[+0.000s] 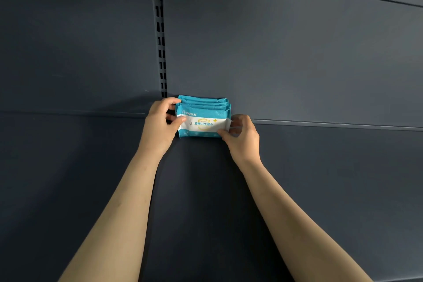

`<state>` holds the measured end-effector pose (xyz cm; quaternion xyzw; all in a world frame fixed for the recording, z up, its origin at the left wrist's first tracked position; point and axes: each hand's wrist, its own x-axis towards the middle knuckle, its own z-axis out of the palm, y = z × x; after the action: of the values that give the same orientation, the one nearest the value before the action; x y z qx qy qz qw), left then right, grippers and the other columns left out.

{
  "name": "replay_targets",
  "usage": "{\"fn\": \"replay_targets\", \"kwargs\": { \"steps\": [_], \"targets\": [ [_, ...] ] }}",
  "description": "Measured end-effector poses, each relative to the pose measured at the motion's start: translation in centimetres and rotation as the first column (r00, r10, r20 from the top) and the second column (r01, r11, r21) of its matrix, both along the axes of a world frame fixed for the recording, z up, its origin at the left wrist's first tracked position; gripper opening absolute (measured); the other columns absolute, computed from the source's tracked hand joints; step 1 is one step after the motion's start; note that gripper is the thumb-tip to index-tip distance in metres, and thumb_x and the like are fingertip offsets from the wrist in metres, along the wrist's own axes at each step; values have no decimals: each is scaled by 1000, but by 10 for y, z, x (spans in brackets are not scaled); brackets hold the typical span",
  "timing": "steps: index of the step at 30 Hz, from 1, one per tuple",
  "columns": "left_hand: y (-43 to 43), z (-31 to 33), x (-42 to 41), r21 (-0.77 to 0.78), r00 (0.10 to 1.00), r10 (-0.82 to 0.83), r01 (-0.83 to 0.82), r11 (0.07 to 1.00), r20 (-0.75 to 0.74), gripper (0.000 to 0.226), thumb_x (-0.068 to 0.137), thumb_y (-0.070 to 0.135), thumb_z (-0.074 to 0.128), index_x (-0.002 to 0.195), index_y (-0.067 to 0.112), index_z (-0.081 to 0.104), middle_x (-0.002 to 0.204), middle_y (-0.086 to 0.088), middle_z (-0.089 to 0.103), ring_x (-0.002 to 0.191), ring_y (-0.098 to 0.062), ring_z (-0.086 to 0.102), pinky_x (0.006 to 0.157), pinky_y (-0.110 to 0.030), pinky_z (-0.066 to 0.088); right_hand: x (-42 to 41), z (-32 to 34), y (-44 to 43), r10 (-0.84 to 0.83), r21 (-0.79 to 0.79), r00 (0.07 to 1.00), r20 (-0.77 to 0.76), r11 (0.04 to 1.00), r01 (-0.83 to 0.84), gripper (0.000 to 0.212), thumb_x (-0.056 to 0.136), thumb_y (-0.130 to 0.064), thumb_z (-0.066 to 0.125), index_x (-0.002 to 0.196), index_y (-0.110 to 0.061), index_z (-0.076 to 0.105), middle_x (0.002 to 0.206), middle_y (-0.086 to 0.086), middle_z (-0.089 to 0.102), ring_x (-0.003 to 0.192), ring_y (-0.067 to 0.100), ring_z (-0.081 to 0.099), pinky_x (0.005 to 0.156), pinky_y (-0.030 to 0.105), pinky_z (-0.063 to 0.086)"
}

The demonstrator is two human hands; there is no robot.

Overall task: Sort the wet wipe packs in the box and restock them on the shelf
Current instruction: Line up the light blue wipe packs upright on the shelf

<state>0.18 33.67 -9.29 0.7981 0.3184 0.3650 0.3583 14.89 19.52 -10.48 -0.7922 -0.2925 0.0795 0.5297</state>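
From my seat I see a small batch of wet wipe packs [202, 119] standing on edge on the shelf [320, 167], faces toward me. They are lined up one behind another, and the rearmost sits close to the back panel [274, 52], just right of the slotted upright [160, 30]. I count roughly four or five blue top seams, though the ones behind overlap too much for me to be sure.

My left hand [160, 123] has its grip clamped on the left end of the bundle, thumb across the front pack's face and fingers curled behind. My right hand [242, 137] pinches the right end, thumb near the lower corner, fingers wrapped round the side. So both hands hold the same bundle, and its lower edge appears to rest on the shelf.

I judge this first batch as good as placed: it only needs squaring up and letting go. The rest of the shelf in view carries no other packs, so most of the restocking seems to lie ahead. The box is out of view, and I cannot tell how many packs remain in it or whether the sorting is finished
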Motion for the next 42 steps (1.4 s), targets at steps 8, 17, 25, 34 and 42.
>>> {"fn": "replay_targets", "kwargs": {
  "steps": [8,17,25,34,42],
  "targets": [
    [-23,22,-9,462,972,159,-64,885,-171,54,84,21,74,134,17,54,131,-6,51,113,-30,52,94,-46,46,20,37,-50,-27,-54,985,170,998,36,35,82,-18,76,115,-17,62,114,-5,60,103,14,60,88,28,50],
    [-134,56,48,638,983,31,94,764,-181,38,86,13,70,122,5,63,119,-14,61,102,-39,58,87,-49,47,50,102,-219,-121,-240,809,574,921,308,42,89,-26,68,130,-19,59,132,-1,59,121,25,51,104,39,38],
    [-336,39,121,605,934,-275,358,711,-229,34,91,17,66,123,7,62,120,-10,60,107,-33,58,87,-46,48,43,68,-452,-334,-313,749,572,755,576,47,92,-30,65,137,-18,53,140,2,54,132,28,44,111,42,31],
    [-607,-16,167,556,726,-620,660,506,-298,31,82,11,73,111,5,66,111,-11,64,96,-35,61,80,-46,54,-10,1,-719,-588,-395,661,467,530,751,46,92,-27,65,136,-21,55,139,1,56,130,24,49,110,42,39],
    [-779,-91,200,374,433,-743,890,262,-509,33,88,18,69,120,11,64,119,-7,62,107,-30,58,86,-44,49,-52,-79,-884,-829,-480,452,330,264,836,46,87,-21,70,131,-16,59,132,4,61,124,25,53,104,38,43]
  ]
}}
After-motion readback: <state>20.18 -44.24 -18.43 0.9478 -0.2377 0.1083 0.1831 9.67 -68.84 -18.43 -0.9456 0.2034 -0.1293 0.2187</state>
